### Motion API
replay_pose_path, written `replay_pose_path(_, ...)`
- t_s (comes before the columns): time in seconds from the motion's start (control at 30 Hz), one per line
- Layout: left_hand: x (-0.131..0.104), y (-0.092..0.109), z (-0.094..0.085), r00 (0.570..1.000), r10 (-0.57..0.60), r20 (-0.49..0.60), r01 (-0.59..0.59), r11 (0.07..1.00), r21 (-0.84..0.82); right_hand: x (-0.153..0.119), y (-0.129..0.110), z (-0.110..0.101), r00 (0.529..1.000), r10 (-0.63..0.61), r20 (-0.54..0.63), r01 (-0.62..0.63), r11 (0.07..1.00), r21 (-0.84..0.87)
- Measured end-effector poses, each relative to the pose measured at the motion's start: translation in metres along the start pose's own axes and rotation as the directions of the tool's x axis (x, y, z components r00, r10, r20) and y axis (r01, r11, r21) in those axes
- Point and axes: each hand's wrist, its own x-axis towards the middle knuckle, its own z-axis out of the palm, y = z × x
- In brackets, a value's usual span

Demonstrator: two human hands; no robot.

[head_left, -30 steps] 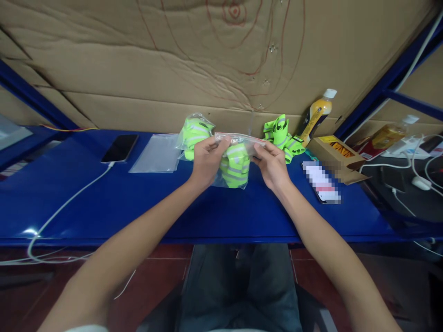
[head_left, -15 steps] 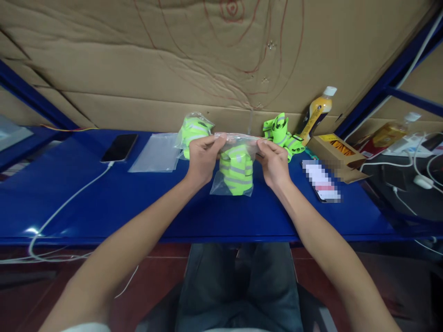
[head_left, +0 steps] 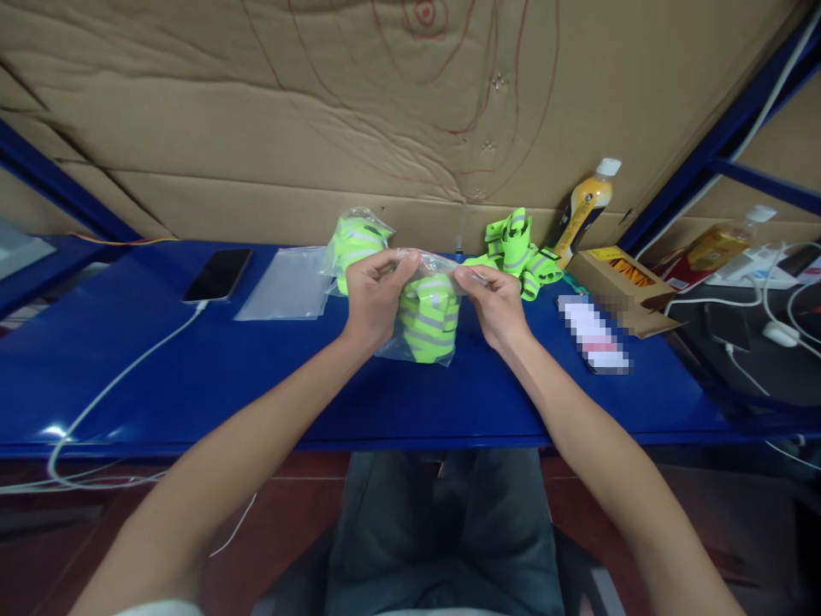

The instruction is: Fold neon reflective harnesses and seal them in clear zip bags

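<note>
Between my hands hangs a clear plastic bag (head_left: 388,349) with a folded neon-yellow reflective strap (head_left: 428,322) inside. My left hand (head_left: 375,295) pinches the bag's top edge at its left end, thumb on top. At the other end, my right hand (head_left: 495,304) pinches the same edge between thumb and fingers. Behind my left hand stands another bagged reflective strap (head_left: 359,241). A loose bundle of the same neon strap (head_left: 516,248) lies beyond my right hand. Flat clear bags (head_left: 283,284) rest on the blue table to the left.
A black phone (head_left: 218,275) on a white cable lies at left on the blue table (head_left: 256,385). To the right are a phone with a blurred screen (head_left: 593,335), an open cardboard box (head_left: 632,282) and a juice bottle (head_left: 587,210). A cardboard wall (head_left: 288,137) closes off the back.
My right hand has shifted left toward my left hand along the bag's top edge. The edge is less taut, and the bag has tilted slightly.
</note>
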Motion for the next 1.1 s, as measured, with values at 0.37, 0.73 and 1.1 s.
replay_pose_path(0.37,0.000,0.002,0.003,0.999,-0.032,0.032,0.035,0.994,-0.108,-0.003,0.000,0.010,0.988,0.152,-0.001,-0.149,0.974,0.172)
replay_pose_path(0.73,-0.006,0.009,0.009,0.999,0.023,0.022,-0.022,0.999,-0.047,-0.010,-0.006,0.020,0.972,0.231,-0.041,-0.215,0.947,0.240)
replay_pose_path(1.1,-0.007,0.011,0.005,0.993,0.113,0.044,-0.114,0.993,0.032,-0.012,-0.008,0.021,0.963,0.270,-0.007,-0.261,0.937,0.232)
